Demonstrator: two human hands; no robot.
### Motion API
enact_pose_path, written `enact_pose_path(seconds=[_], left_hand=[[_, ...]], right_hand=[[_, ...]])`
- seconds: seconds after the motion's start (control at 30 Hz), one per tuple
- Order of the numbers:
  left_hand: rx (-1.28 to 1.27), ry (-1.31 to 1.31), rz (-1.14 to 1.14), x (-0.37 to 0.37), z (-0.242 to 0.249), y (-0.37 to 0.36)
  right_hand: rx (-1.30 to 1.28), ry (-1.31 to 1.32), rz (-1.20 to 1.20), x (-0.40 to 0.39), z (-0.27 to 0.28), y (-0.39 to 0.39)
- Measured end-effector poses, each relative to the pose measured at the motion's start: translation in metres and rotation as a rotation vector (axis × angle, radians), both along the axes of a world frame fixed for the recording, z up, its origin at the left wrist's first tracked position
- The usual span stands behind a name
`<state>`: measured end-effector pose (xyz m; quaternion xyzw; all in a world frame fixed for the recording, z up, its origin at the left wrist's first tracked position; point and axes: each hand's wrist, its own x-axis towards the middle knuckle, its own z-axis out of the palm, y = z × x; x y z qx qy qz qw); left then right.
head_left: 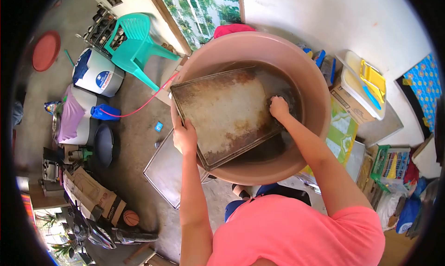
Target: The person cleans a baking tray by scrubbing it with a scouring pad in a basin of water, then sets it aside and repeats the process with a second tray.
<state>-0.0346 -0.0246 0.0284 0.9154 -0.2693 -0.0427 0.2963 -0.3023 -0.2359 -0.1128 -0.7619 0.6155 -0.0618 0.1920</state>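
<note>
A large rectangular metal baking tray [227, 115], stained brown and rusty, lies tilted in a big round pinkish-brown basin [320, 122]. Dark, murky water [285, 76] fills the lower part of the basin around it. My left hand [185, 137] grips the tray's left edge, thumb on the upper face, at the basin's near-left rim. On the tray's right part, close to the water, my right hand [279, 109] is closed and pressed down. Whatever it may hold is hidden beneath the fingers.
A second flat metal tray [169, 173] lies on the floor left of the basin. A green plastic chair [136, 48] and a blue container [105, 112] with a red hose stand at left. To the right, a cardboard box [354, 101] carries a plastic container with yellow and blue items.
</note>
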Motion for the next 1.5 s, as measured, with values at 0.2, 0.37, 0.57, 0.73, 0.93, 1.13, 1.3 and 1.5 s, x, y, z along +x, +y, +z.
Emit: enact_pose_path(seconds=[0.2, 0.37, 0.57, 0.73, 0.93, 1.13, 1.3, 1.5], left_hand=[[0.02, 0.021, 0.004, -0.001, 0.003, -0.001], [0.061, 0.038, 0.028, 0.002, -0.002, -0.005], [0.018, -0.01, 0.04, 0.001, -0.004, -0.001], [0.021, -0.007, 0.035, 0.001, -0.004, 0.002], [0.047, 0.021, 0.034, 0.002, -0.004, 0.0], [0.028, -0.012, 0.032, 0.002, -0.002, -0.002], [0.023, -0.066, 0.005, 0.007, -0.014, 0.001], [0.019, -0.037, 0.025, 0.005, -0.007, -0.002]], right_hand=[[-0.189, -0.134, -0.028, 0.046, -0.017, -0.076], [-0.287, -0.267, 0.1, 0.117, 0.011, -0.08], [-0.498, -0.683, 0.436, 0.232, 0.079, 0.052], [-0.367, -0.832, 0.404, 0.265, 0.1, 0.07], [-0.313, -0.452, 0.026, 0.139, 0.011, -0.067], [-0.251, -0.567, 0.116, 0.18, 0.035, -0.03], [-0.443, -0.743, 0.419, 0.22, 0.076, 0.058], [-0.403, -0.374, 0.104, 0.115, 0.0, -0.081]])
